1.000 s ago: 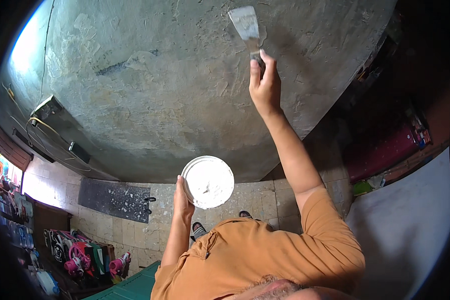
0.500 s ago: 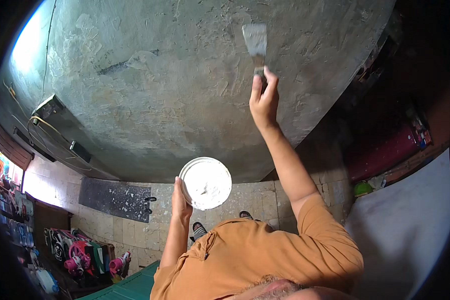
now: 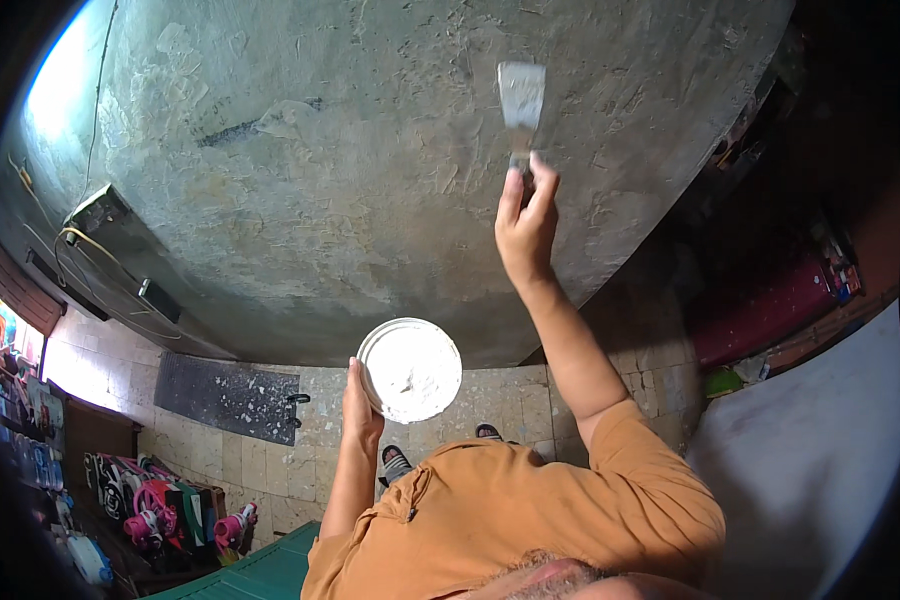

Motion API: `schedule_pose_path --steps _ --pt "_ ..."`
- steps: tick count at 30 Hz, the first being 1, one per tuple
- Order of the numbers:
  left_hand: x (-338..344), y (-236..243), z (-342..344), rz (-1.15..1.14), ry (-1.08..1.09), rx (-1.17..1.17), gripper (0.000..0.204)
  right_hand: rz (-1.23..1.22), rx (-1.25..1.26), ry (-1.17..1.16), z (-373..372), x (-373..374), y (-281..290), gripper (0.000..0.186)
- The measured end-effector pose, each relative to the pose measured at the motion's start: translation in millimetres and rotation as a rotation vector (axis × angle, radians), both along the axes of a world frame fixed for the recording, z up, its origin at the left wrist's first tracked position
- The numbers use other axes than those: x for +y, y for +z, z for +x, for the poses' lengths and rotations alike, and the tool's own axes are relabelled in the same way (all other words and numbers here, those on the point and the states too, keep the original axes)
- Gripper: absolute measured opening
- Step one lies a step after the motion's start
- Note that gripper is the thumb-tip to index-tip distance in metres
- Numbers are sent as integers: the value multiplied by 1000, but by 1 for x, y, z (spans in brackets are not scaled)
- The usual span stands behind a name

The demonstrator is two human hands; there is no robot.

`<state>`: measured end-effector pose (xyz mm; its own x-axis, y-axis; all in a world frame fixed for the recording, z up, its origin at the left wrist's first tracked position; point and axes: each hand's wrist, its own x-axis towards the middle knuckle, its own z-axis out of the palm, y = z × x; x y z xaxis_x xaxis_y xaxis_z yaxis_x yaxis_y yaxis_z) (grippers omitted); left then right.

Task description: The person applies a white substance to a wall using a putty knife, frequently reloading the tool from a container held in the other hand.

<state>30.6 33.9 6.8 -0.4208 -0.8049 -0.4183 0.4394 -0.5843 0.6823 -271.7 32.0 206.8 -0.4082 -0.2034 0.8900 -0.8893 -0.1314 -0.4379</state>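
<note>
The pale-smeared flat metal scraper is positioned before the rough grey wall; blade contact cannot be determined. The right hand grasps its handle, presumably leaving the blade unobstructed. The left hand grips the round white plastic tub from the side, mouth upward, probably to retain the white paste inside and keep it accessible.
</note>
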Motion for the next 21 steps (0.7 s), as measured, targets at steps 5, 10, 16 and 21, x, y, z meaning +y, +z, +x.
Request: schedule_pose_path --steps 5,10,16,21 --pt "2 -2 -6 6 -6 11 63 42 -62 -6 -6 -6 5 28" --pt "3 2 -8 10 3 17 63 49 -14 74 11 10 -59 24" --pt "0 6 -3 3 12 -41 65 68 -253 175 3 7 1 24" --pt "-1 0 -8 26 -13 -19 66 138 -208 162 14 13 -25 25"
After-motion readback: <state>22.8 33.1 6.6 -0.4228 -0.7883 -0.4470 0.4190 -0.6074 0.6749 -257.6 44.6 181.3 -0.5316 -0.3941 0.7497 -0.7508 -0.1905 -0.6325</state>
